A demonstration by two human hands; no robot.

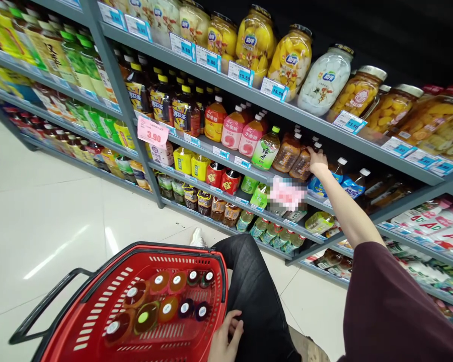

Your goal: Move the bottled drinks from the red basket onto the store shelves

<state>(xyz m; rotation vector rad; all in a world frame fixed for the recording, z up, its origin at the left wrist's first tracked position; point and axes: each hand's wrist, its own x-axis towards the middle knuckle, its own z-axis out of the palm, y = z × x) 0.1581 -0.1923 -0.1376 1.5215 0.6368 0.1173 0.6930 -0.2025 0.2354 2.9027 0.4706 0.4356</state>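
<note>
My right hand reaches up to the middle shelf and closes around a brown tea bottle with a white cap, standing next to another brown bottle and a green tea bottle. My left hand rests low on my knee, beside the rim of a red shopping basket. It holds nothing and its fingers are loosely curled. Several capped bottles stand upright inside the basket.
Grey shelving runs from left to right, packed with drink bottles; large jars of canned fruit fill the top shelf. The basket's black handle sticks out left. White tiled floor lies to the left. My dark-trousered leg bends beside the basket.
</note>
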